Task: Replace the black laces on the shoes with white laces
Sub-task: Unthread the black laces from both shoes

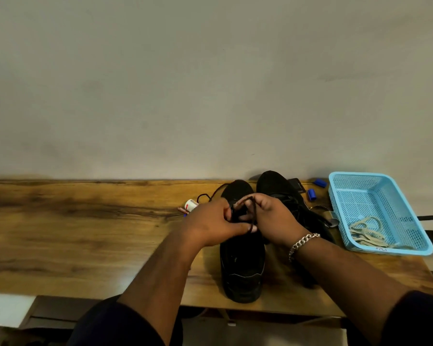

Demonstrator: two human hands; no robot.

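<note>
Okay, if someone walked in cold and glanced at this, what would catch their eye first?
Two hands meet mid-table over a black shoe, the left hand and right hand both pinching a black lace. At the right edge a bright blue basket holds pale laces.

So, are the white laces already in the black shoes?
No, the white laces lie in the blue basket, apart from the shoes.

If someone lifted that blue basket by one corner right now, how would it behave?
The blue basket looks like thin perforated plastic, so it is probably light and may flex a little. The pale laces lying loose inside would likely slide toward the low side. It sits flat on the table, so it is unlikely to roll.
</note>
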